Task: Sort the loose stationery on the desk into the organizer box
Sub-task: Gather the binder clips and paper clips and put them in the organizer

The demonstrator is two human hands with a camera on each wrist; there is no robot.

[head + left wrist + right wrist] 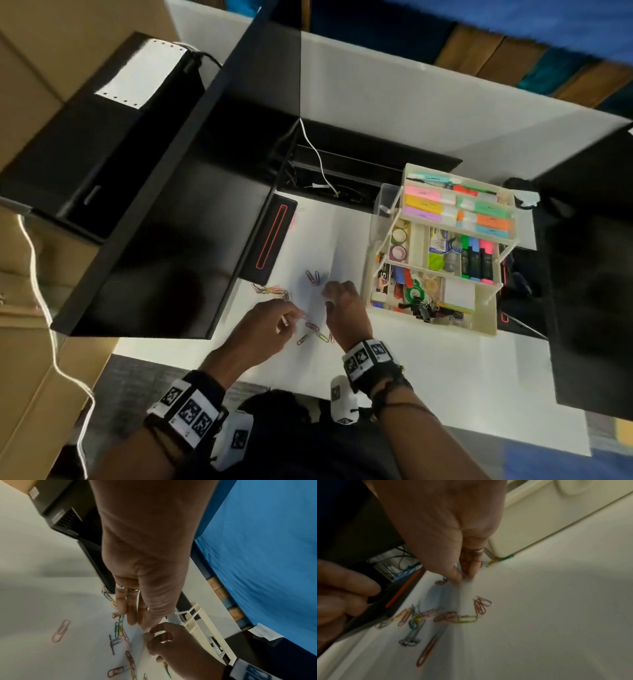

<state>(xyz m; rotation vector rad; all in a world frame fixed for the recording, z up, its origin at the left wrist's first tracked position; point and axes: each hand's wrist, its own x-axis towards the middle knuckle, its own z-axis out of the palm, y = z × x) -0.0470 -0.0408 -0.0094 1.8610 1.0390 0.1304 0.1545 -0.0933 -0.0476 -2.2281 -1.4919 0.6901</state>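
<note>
Coloured paper clips [312,277] lie scattered on the white desk [445,377], and show close up in the wrist views [118,628] [467,618]. My left hand [291,317] reaches down among them with straight fingers [130,615] touching the desk. My right hand [329,294] is just right of it. Its thumb and forefinger are pinched together on the desk [464,576] with a blue sliver of a clip between them; most of that clip is hidden. The cream organizer box [486,329] stands open to the right, its tiers full of stationery.
A black device with a red outline [272,240] lies just left of the clips. A large black unit [154,240] fills the left side. An open cable tray with a white cable [318,161] runs behind. A yellow-green clip [500,559] pokes from under the box corner.
</note>
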